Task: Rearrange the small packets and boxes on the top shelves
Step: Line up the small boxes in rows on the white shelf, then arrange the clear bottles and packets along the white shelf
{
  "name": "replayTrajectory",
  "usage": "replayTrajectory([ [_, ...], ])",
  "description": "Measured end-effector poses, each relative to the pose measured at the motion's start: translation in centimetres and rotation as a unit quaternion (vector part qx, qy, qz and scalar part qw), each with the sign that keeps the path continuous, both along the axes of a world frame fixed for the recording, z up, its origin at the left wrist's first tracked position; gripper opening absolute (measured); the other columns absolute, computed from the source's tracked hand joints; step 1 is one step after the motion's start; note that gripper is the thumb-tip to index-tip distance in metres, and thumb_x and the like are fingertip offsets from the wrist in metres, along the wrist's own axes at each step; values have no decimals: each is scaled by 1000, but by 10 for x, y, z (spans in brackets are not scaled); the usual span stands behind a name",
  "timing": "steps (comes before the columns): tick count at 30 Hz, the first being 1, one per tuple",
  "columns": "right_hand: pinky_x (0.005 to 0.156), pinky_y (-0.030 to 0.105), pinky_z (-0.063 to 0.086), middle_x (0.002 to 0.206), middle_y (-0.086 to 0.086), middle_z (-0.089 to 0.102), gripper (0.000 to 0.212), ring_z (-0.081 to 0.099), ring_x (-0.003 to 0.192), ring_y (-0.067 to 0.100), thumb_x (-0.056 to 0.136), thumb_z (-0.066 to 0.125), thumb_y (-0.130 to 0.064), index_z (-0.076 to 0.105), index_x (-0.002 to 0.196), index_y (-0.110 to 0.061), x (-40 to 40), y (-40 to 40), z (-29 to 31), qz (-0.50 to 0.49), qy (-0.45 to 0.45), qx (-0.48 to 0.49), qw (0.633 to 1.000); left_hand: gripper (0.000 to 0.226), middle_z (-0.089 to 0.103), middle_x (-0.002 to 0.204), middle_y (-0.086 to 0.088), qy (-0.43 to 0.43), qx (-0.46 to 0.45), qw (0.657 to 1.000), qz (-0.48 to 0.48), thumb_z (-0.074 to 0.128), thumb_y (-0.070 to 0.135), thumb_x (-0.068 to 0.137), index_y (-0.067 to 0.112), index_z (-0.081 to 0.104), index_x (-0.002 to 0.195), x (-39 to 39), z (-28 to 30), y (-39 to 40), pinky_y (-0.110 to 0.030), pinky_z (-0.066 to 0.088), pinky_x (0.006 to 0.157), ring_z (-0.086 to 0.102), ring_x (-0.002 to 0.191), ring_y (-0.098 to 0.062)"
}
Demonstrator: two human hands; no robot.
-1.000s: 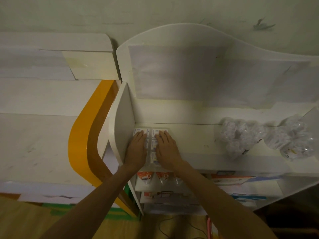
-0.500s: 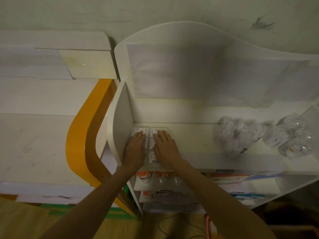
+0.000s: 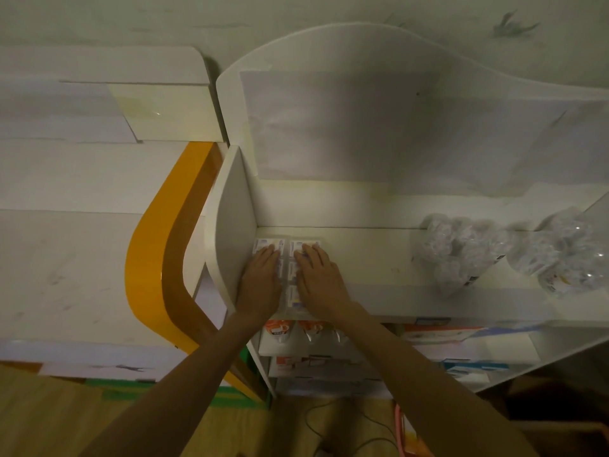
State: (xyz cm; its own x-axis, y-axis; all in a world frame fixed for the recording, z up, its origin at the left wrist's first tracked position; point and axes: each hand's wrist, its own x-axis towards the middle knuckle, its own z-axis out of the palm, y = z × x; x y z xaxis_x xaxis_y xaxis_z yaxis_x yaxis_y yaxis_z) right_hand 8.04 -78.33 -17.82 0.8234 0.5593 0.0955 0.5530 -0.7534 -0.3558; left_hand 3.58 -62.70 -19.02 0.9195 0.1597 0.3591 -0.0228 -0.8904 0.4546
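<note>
On the top shelf of the white wooden shelving unit, at its left end, we find a flat block of small white packets with blue print. We count two columns side by side; in the right-hand column three packets show, while our hands cover most of the left-hand column, so we cannot give a full count. The block touches the white curved side panel of the unit. The print on the packets is too small to read.

We see two hands, both bare. Our left hand lies palm down on the left column, fingers extended and held together. Our right hand lies palm down on the right column, fingers extended and slightly apart. Neither hand pinches or encloses a packet; both press flat on top.

At the right end of the same shelf we see a heap of clear crinkled plastic bags, well apart from the packets. We cannot count them reliably; their labels are unreadable.

Below the top shelf, just under our wrists, we count two orange-and-white foil pouches standing in a row; a third beside them is partly hidden. Further right, lower shelves hold flat boxes with orange and blue print; their number and text cannot be determined.

One curved orange panel stands to the left of the unit.
</note>
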Motion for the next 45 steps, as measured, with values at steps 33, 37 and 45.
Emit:
replayTrajectory([
  [33,112,46,35,156,10,37,49,32,144,28,105,26,-34,52,138,-11,-10,-8,25,-131,2,95,987,43,42,149,-17,39,-43,992,-114,43,14,102,1,41,143,-2,37,6,-39,23,118,37,139,-31],
  [37,105,48,43,140,15,53,31,46,131,31,102,47,-22,61,126,-9,-24,-57,25,-177,-89,122,972,46,32,157,-10,75,-31,988,-130,37,21,103,7,40,147,9,46,-3,-38,22,120,29,144,-25],
  [45,107,43,38,134,15,55,39,45,127,33,90,51,-20,60,125,-8,-26,-174,60,-277,-185,108,937,41,36,154,-10,96,-23,974,-203,46,30,100,12,51,138,24,70,-84,-41,33,113,40,136,-30],
])
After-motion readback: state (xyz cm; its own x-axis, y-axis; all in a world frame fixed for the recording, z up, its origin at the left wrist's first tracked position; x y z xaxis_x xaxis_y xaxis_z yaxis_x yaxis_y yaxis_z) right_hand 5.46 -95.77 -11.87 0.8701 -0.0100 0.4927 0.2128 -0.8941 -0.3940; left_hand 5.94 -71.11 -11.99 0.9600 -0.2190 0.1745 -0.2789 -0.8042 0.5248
